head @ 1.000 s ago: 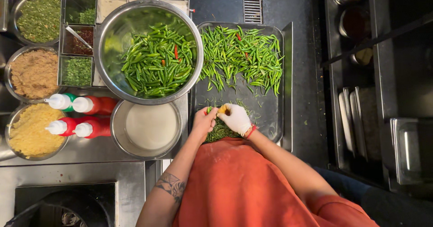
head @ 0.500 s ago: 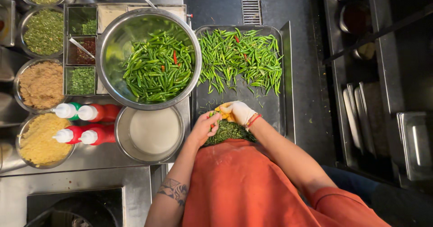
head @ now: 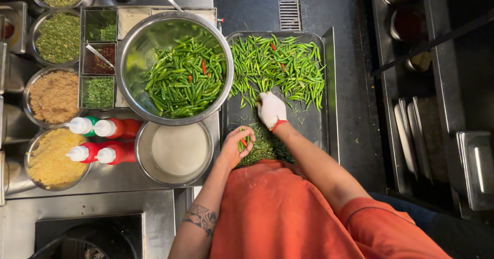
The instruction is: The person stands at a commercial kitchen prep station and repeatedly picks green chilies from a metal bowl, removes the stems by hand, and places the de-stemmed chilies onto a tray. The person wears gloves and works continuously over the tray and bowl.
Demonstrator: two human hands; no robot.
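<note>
My left hand (head: 238, 145), bare with a tattooed forearm, is closed around a few green chillies near the front of a dark metal tray (head: 311, 127). My right hand (head: 270, 109), in a white glove with a red cuff, lies on the near edge of a pile of green chillies (head: 288, 66) spread across the tray's far half. Whether its fingers grip one is hidden. A heap of small green stems (head: 267, 147) lies on the tray between my hands and my orange shirt. A large steel bowl (head: 138, 48) left of the tray holds more green chillies and a few red ones.
A steel pot of white liquid (head: 177, 150) stands left of my left hand. Red squeeze bottles (head: 116, 140) lie beside it. Bowls and tins of chopped herbs (head: 59, 35) and ground mixes (head: 51, 158) line the left. Stacked steel trays (head: 427, 130) are on the right.
My hands were together over the stem heap. My right hand has moved away, out to the chilli pile, while my left stays near the heap with chillies in it.
</note>
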